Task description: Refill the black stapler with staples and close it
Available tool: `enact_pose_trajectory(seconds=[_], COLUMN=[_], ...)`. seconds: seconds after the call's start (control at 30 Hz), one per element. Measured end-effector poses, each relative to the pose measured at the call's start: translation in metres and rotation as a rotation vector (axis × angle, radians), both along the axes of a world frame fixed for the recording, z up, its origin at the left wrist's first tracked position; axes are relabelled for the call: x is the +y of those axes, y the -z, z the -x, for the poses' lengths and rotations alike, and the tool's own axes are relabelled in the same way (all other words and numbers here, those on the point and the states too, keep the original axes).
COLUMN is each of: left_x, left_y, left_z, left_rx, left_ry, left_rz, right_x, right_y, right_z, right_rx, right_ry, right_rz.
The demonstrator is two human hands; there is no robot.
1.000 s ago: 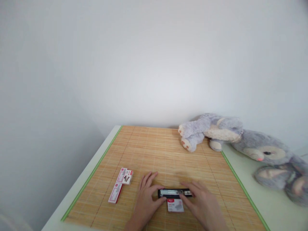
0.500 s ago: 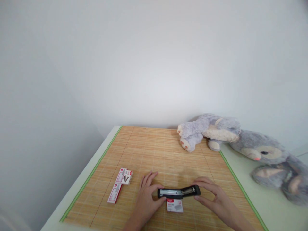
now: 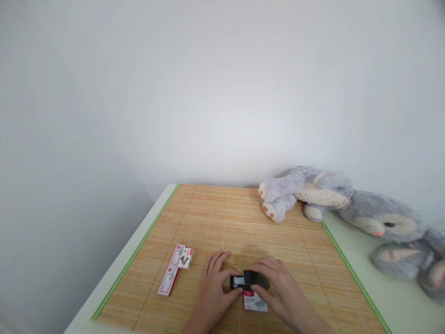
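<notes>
A black stapler (image 3: 256,278) lies crosswise on the bamboo mat, its top arm raised partway over the metal staple channel. My left hand (image 3: 216,293) grips the stapler's left end between thumb and index finger, the other fingers spread on the mat. With thumb and fingers, my right hand (image 3: 283,290) holds the raised top arm and hides part of the right end. Just below the stapler is a small red and white box (image 3: 255,302), partly covered by it and by my right hand.
Left on the bamboo mat (image 3: 222,218) are two long red and white boxes (image 3: 168,280) and a smaller box with a black picture (image 3: 186,259) against them. A grey plush toy (image 3: 323,188) lies along the back right, by the wall.
The stapler's top arm has swung from lying wide back at the right to partly over the channel. My right hand has moved left with it. The view has shifted slightly.
</notes>
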State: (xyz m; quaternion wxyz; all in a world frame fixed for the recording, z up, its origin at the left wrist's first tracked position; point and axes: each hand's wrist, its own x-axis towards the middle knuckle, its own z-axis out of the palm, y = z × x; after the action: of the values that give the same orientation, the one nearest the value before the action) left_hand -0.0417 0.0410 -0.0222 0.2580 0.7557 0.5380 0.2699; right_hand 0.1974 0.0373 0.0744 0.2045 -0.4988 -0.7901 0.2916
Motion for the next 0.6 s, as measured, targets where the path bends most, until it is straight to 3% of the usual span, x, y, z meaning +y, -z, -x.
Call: enact_pose_trajectory(seconds=[0.33,0.47,0.6], left_x=[0.001,-0.002,-0.016], left_y=[0.0,0.006,0.008], left_z=[0.001,0.0,-0.008], left_rx=[0.02,0.025,-0.035], left_ry=[0.008,-0.007,-0.12], left_rz=[-0.007,-0.055,-0.08], right_x=[0.006,0.009,0.015], right_y=[0.021,0.026,0.032], right_z=[0.031,0.029,0.016], right_rx=[-0.12,-0.113,-0.054], right_ry=[-0.001,0.034,0.147], right_rz=[0.024,0.025,0.019])
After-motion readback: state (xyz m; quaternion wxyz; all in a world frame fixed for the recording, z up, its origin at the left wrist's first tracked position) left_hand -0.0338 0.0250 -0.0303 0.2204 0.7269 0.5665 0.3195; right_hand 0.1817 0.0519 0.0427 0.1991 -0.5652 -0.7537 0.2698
